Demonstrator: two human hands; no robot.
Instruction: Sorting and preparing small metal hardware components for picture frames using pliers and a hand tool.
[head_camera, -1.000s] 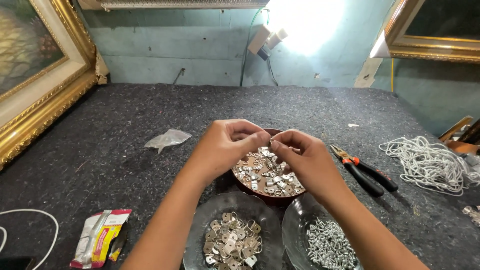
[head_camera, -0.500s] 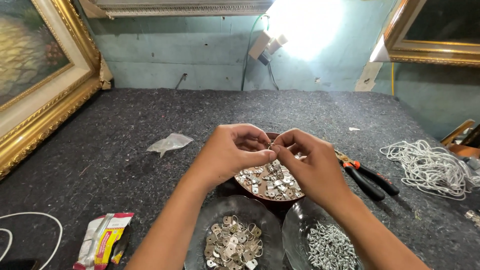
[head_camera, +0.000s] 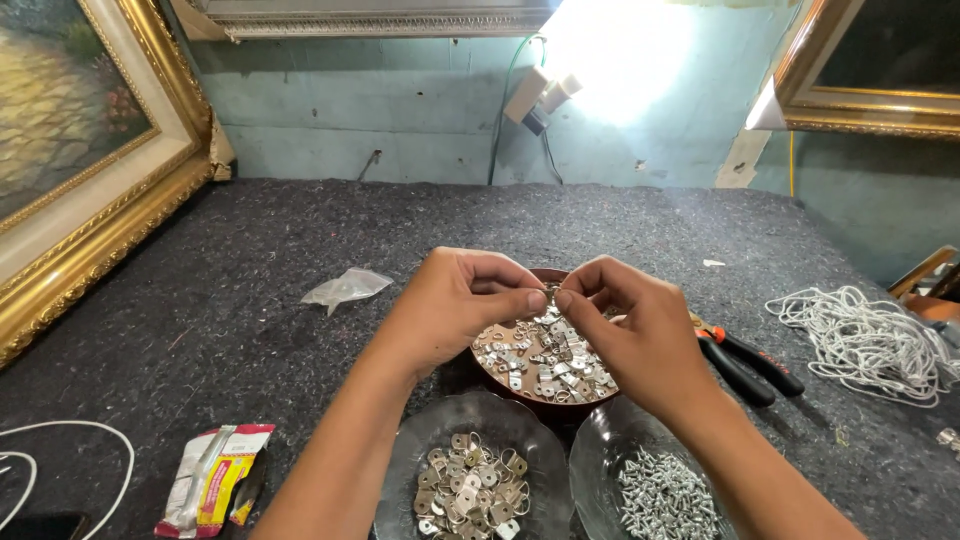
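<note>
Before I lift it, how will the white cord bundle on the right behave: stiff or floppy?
The white cord bundle lies in loose, tangled loops, so it will probably sag and trail. It looks thin, so likely light. On the rough felt table it may snag rather than slide.

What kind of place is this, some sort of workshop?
Probably a picture-framing workshop. Gilded frames lean around a felt-covered bench, dishes hold small metal hanger plates and screws, and pliers lie beside a coil of white cord.
</note>
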